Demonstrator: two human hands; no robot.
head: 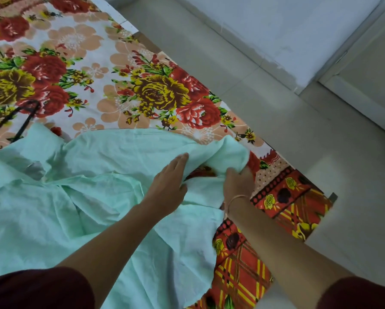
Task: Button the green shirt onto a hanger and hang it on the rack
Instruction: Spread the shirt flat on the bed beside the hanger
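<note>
Two hands on pale-green cloth shirt [86, 197]: left hand [168, 186] flat, pressing; right hand [238, 184] beside it grips bunched edge; best pulled taut.

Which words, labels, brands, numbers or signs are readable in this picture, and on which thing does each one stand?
None can be read.
The green shirt bears no print; a grey patch at its left may be a label, but it is too blurred to read.
The flowered bedsheet bears only a pattern.
</note>
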